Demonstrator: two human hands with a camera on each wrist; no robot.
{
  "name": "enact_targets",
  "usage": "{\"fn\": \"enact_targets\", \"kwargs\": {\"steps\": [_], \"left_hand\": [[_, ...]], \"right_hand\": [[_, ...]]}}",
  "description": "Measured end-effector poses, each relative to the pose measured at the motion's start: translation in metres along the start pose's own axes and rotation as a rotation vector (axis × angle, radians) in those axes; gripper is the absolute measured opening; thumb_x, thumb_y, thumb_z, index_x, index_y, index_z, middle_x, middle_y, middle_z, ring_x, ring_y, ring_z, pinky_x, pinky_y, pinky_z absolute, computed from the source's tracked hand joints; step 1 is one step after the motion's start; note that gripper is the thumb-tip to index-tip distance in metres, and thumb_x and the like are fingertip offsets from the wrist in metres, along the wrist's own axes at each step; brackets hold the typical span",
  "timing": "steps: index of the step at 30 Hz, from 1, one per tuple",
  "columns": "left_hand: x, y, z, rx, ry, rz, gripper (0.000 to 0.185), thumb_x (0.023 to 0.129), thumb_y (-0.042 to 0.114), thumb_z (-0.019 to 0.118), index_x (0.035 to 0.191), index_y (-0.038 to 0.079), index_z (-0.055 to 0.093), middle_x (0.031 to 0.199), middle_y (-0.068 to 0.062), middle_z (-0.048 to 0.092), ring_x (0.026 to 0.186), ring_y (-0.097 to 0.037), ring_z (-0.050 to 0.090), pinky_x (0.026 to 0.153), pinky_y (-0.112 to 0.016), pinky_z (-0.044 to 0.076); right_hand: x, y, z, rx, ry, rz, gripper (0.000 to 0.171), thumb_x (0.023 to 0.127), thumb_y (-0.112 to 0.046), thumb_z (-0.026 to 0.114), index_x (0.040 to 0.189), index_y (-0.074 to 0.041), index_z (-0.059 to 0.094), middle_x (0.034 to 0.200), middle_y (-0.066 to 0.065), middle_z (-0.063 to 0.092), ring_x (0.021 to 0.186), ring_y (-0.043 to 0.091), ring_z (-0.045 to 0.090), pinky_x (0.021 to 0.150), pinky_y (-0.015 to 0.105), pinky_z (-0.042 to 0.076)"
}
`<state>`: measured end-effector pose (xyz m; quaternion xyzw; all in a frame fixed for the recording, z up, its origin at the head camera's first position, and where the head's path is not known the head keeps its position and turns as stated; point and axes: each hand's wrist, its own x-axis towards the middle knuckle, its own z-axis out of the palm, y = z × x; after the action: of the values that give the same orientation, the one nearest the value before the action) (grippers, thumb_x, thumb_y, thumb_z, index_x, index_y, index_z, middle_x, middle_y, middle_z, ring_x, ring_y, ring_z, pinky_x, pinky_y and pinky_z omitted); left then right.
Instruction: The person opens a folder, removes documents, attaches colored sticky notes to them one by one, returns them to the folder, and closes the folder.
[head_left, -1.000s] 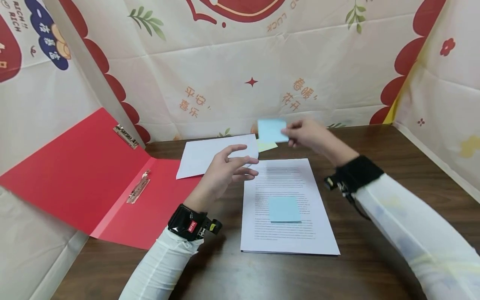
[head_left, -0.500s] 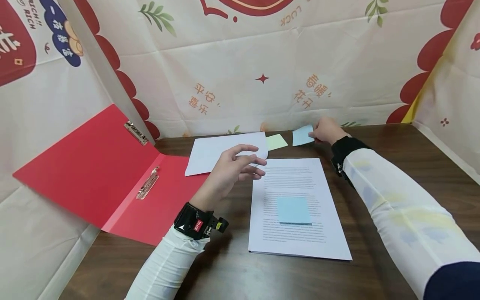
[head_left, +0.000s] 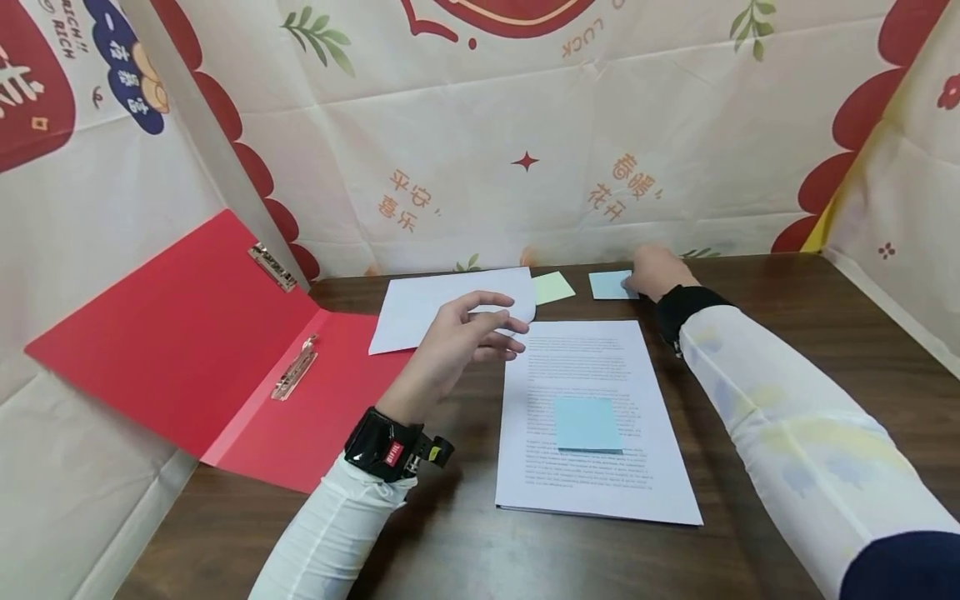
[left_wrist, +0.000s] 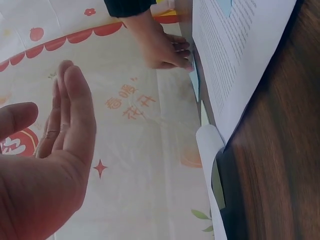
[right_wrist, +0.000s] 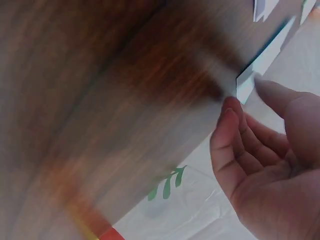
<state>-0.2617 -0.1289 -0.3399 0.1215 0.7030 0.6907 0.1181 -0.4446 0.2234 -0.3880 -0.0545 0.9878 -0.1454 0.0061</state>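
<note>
At the back of the table, a light-blue sticky note lies flat. My right hand is at its right end. In the right wrist view the thumb is on the note and the curled fingers are at its edge. My left hand hovers with loosely bent fingers between the folder and the paper stack, holding nothing. On the printed paper stack sits another light-blue sticky note. A pale-green sticky note lies left of the note at my right hand.
A red folder stands spread at the left, with a metal clip on its spine side. White paper overlaps its back corner. Printed cloth walls the table's back and sides.
My right hand has carried the blue note right, away from the green one, and lowered it flat onto the table. The left hand has stayed nearly still. The head view shifted slightly.
</note>
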Motion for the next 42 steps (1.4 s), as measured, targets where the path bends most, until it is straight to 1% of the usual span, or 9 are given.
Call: {"fn": "enact_targets", "kwargs": {"steps": [4, 8, 11, 13, 16, 20, 23, 29, 42], "left_hand": [[0.005, -0.002, -0.013, 0.025, 0.047, 0.002, 0.03, 0.108, 0.016, 0.061, 0.136, 0.008, 0.062, 0.125, -0.024, 0.074, 0.109, -0.037, 0.075, 0.099, -0.048, 0.063], [0.019, 0.005, -0.037, 0.075, 0.13, -0.013, 0.035, 0.107, 0.014, 0.061, 0.141, 0.003, 0.06, 0.131, -0.025, 0.072, 0.11, -0.032, 0.073, 0.101, -0.05, 0.061], [0.033, 0.012, -0.062, 0.198, 0.195, -0.051, 0.04, 0.108, 0.015, 0.058, 0.145, 0.0, 0.057, 0.137, -0.024, 0.069, 0.121, -0.038, 0.068, 0.103, -0.048, 0.061], [0.044, 0.016, -0.079, 0.341, 0.238, -0.085, 0.042, 0.108, 0.019, 0.058, 0.146, 0.001, 0.057, 0.142, -0.022, 0.066, 0.128, -0.04, 0.065, 0.104, -0.046, 0.06], [0.063, 0.015, -0.103, 0.621, 0.302, -0.111, 0.043, 0.108, 0.024, 0.056, 0.145, 0.002, 0.057, 0.147, -0.022, 0.063, 0.132, -0.039, 0.063, 0.106, -0.047, 0.058], [0.086, 0.002, -0.126, 0.947, 0.359, -0.159, 0.05, 0.107, 0.028, 0.051, 0.146, -0.004, 0.052, 0.148, -0.026, 0.06, 0.133, -0.039, 0.061, 0.11, -0.052, 0.053], [0.097, -0.011, -0.138, 1.06, 0.377, -0.241, 0.059, 0.11, 0.034, 0.048, 0.153, -0.007, 0.042, 0.147, -0.029, 0.058, 0.133, -0.04, 0.059, 0.112, -0.053, 0.051], [0.106, -0.03, -0.147, 1.101, 0.427, -0.337, 0.083, 0.11, 0.047, 0.049, 0.163, -0.009, 0.019, 0.152, -0.035, 0.053, 0.143, -0.046, 0.049, 0.118, -0.057, 0.045], [0.121, -0.059, -0.138, 1.097, 0.404, -0.562, 0.1, 0.099, 0.061, 0.064, 0.166, 0.001, 0.021, 0.158, -0.03, 0.046, 0.149, -0.05, 0.036, 0.123, -0.074, 0.029]], "right_hand": [[-0.018, -0.015, -0.019, 0.095, 0.107, -0.014, 0.041, 0.109, -0.028, 0.052, 0.099, 0.008, 0.069, 0.082, 0.018, 0.066, 0.07, 0.03, 0.059, 0.062, 0.042, 0.048], [-0.063, -0.042, -0.054, 0.283, 0.235, -0.076, 0.048, 0.11, -0.04, 0.049, 0.113, 0.003, 0.072, 0.093, 0.019, 0.074, 0.076, 0.025, 0.066, 0.062, 0.032, 0.046], [-0.111, -0.069, -0.068, 0.357, 0.296, -0.172, 0.038, 0.109, -0.037, 0.055, 0.112, -0.005, 0.076, 0.091, 0.015, 0.076, 0.073, 0.023, 0.067, 0.059, 0.029, 0.047], [-0.144, -0.086, -0.065, 0.305, 0.298, -0.274, 0.025, 0.107, -0.029, 0.062, 0.106, -0.01, 0.078, 0.085, 0.01, 0.074, 0.069, 0.02, 0.063, 0.058, 0.028, 0.048], [-0.187, -0.103, -0.047, 0.153, 0.143, -0.399, 0.017, 0.102, -0.023, 0.072, 0.11, -0.009, 0.079, 0.092, 0.007, 0.077, 0.077, 0.019, 0.067, 0.066, 0.033, 0.057], [-0.228, -0.109, -0.015, -0.089, -0.161, -0.393, 0.059, 0.096, -0.045, 0.078, 0.134, -0.001, 0.069, 0.133, 0.022, 0.072, 0.115, 0.036, 0.073, 0.092, 0.054, 0.063], [-0.244, -0.105, 0.003, -0.219, -0.253, -0.384, 0.083, 0.089, -0.061, 0.078, 0.142, 0.001, 0.062, 0.149, 0.03, 0.06, 0.131, 0.045, 0.066, 0.1, 0.061, 0.058], [-0.256, -0.102, 0.02, -0.275, -0.294, -0.422, 0.089, 0.082, -0.062, 0.083, 0.141, 0.002, 0.062, 0.15, 0.032, 0.058, 0.135, 0.048, 0.062, 0.102, 0.062, 0.057], [-0.266, -0.11, 0.026, -0.275, -0.345, -0.381, 0.088, 0.082, -0.051, 0.088, 0.143, 0.006, 0.06, 0.152, 0.033, 0.056, 0.137, 0.053, 0.058, 0.102, 0.068, 0.054]]}}
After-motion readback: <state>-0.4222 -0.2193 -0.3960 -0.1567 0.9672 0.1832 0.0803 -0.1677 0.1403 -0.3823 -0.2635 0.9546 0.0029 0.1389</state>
